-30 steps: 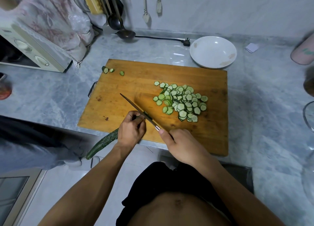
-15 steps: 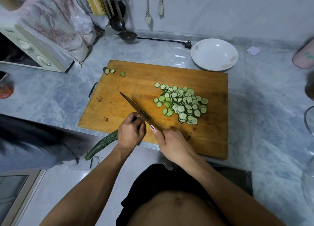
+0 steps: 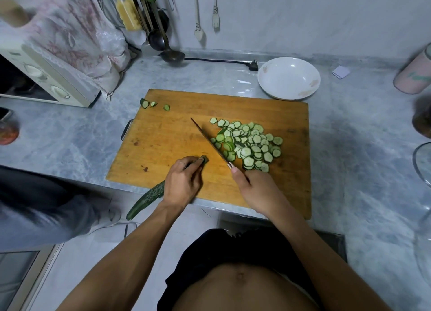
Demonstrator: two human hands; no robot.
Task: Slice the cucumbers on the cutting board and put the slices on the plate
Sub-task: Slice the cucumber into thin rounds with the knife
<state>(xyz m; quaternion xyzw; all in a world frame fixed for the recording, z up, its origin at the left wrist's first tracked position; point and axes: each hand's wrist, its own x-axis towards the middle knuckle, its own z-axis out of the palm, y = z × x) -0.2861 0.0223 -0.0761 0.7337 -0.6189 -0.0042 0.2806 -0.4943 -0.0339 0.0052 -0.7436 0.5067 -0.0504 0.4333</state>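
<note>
Both hands are busy at the near edge of the cutting board (image 3: 163, 133). Curled round the cucumber (image 3: 149, 197), the left hand (image 3: 183, 184) pins it down with fingertips just behind the cut end, probably so the blade has a guide and the knuckles stay clear. Gripping the handle, the right hand (image 3: 257, 191) has its thumb pressed near the bolster of the knife (image 3: 207, 141), whose blade lies slanted beside the pile of slices (image 3: 248, 145), apparently pushing them aside to free cutting room. Much of the cucumber overhangs the board's front edge (awkward, though it keeps the cut end on wood), so plenty looks left to slice.

Three small end pieces (image 3: 152, 104) lie apart at the far left corner, likely discards. Beyond the far right corner, the white plate (image 3: 289, 78) holds no slices, close enough for easy transfer. Underneath is a grey marbled counter (image 3: 70, 135), with a microwave (image 3: 44, 77) at left and ladles (image 3: 163, 42) hanging on the wall.
</note>
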